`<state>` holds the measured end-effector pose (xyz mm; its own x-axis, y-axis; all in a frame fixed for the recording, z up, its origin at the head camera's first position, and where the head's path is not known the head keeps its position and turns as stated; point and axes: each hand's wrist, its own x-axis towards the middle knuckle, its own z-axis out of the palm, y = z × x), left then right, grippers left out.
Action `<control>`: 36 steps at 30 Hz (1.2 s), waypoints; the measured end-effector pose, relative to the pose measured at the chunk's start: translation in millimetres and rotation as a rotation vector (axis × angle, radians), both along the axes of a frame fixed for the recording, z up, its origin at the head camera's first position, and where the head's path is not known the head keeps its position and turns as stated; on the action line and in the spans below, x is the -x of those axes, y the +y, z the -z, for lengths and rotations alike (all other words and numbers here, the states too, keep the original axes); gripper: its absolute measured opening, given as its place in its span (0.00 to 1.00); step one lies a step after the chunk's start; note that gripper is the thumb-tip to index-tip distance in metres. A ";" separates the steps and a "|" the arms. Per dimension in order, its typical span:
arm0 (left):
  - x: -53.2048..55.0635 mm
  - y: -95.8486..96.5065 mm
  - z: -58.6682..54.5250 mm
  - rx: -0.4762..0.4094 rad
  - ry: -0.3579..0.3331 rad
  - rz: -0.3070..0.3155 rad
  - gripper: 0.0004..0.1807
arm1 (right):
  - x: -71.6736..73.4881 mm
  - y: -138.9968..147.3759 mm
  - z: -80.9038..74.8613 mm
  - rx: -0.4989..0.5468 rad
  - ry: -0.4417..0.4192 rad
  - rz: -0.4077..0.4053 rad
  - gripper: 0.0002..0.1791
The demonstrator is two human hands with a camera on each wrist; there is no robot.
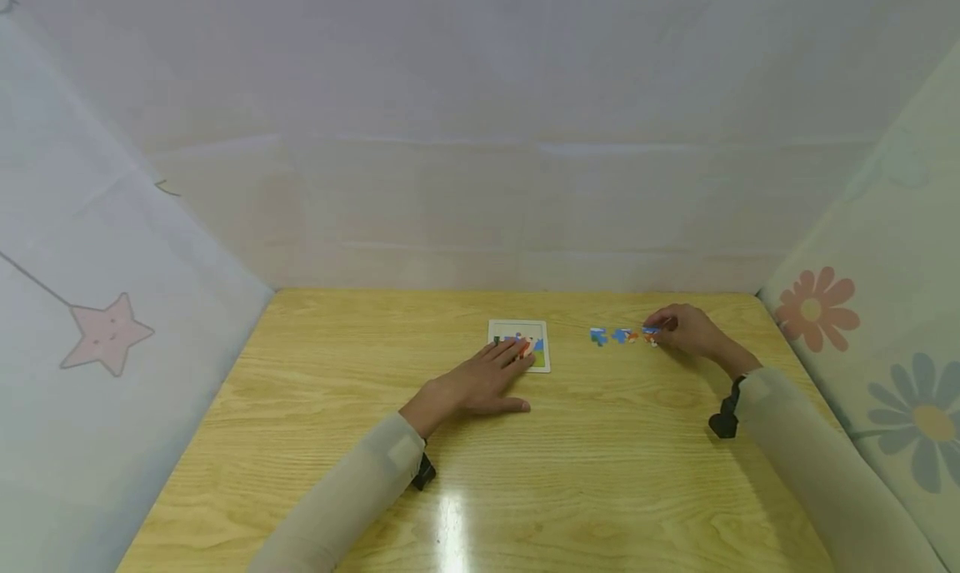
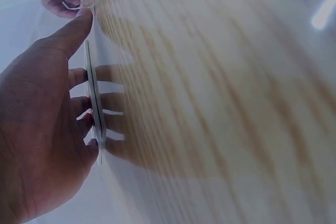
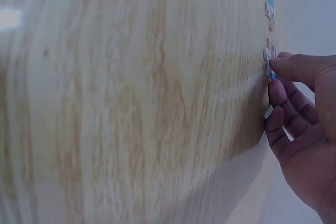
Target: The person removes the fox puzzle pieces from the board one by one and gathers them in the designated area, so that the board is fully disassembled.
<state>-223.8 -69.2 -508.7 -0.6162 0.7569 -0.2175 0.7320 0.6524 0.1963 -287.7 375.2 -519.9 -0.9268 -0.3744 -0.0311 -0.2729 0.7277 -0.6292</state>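
Observation:
A small white-framed jigsaw puzzle board [image 1: 546,361] lies on the table, with a colourful picture in its lower part and a pale bare strip near its top. Fingers spread, my left hand [image 1: 482,383] rests on the board and covers much of the picture. To the right of the board, loose puzzle pieces lie in a row: a blue-and-green piece [image 1: 597,336], a blue-and-orange piece [image 1: 624,336] and a blue, orange and white piece [image 1: 650,331]. The last is pinched at its edge by the thumb and fingers of my right hand [image 1: 692,331]; in the right wrist view the thumb [image 3: 294,68] lies against it.
The wood-grain table [image 1: 585,473] reaches back to a pale cloth wall [image 1: 480,215]. Cloth sides with a pink star [image 1: 107,334] and printed flowers [image 1: 817,308] flank it left and right. Dark wrist straps [image 1: 724,421] sit over the pale sleeves.

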 end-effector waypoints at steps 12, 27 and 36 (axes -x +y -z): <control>-1.3 1.4 -3.2 -0.003 -0.023 -0.006 0.49 | -2.4 -3.3 0.5 0.026 0.029 0.078 0.11; -1.8 1.8 -5.6 -0.006 0.006 -0.020 0.49 | 0.1 -50.0 -10.6 0.151 0.082 0.008 0.11; -3.3 -2.2 -3.3 -0.011 0.009 -0.027 0.49 | 6.4 -89.2 -11.1 0.144 0.149 -0.113 0.10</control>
